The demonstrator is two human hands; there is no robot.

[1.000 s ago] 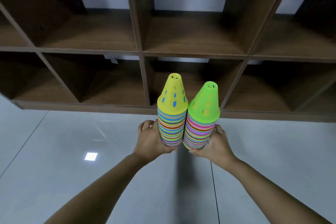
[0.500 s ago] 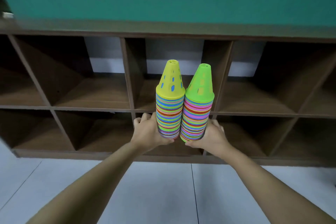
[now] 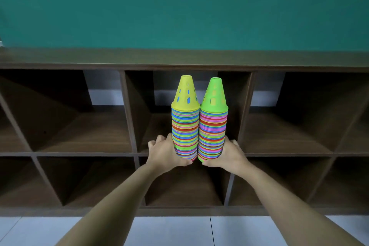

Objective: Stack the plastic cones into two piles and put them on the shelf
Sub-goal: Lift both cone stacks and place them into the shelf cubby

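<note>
1. Evidently, both piles have been raised from over the floor (image 3: 169, 229) to the mouth of the upper middle compartment (image 3: 157, 124) of the shelf (image 3: 99, 59).
2. The yellow-topped pile (image 3: 185, 126) is gripped at its base by the left hand (image 3: 165, 155), the green-topped pile (image 3: 213, 128) by the right hand (image 3: 229, 156), fingers curled round each.
3. The piles are held upright, touching side by side.
4. Placement is judged imminent; neither pile is released yet.
</note>
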